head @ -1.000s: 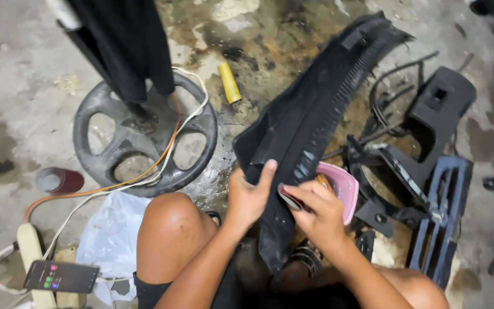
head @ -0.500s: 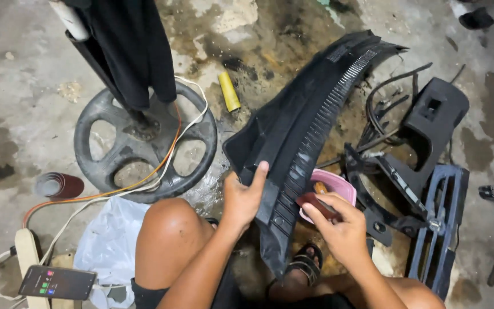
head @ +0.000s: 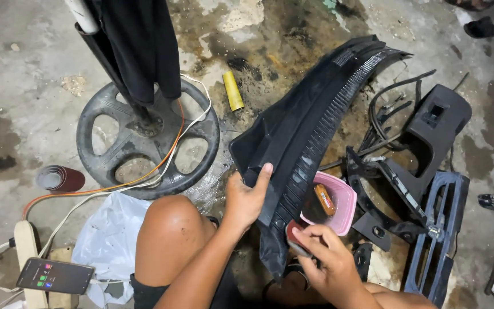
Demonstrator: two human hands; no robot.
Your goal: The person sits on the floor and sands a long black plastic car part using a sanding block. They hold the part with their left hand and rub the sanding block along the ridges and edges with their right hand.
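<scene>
At six o'clock, closest to the camera, the right hand (head: 330,264) is curled around a small reddish, flat piece (head: 294,236), seemingly a scrap of abrasive sheet, pressed against the lower end of the long black ribbed plastic car trim panel (head: 310,131). Just beyond, toward the middle, the left hand (head: 246,197) clamps the panel's near edge, thumb on top and fingers wrapped beneath, above a bare knee (head: 170,229). The panel rises from between the hands toward one o'clock, its far end over the stained concrete floor (head: 18,86). It looks light for its length, stiff along the ribs yet likely to flex and twist, so a hold close to the worked spot, on the thick edge, seems the steadiest.

At four o'clock of the hands a pink plastic basket (head: 347,200) holds a small orange block (head: 324,199). At eight o'clock a smartphone with a lit screen (head: 55,276) lies by a white plastic bag (head: 110,240). Farther, at ten o'clock, a dark round wheel-shaped stand base (head: 144,143) carries white and orange cables (head: 172,143); a dark red roll (head: 58,178) lies left of it. At twelve o'clock lies a yellow cylinder (head: 233,90); at two to three o'clock, other black plastic car parts (head: 430,131).
</scene>
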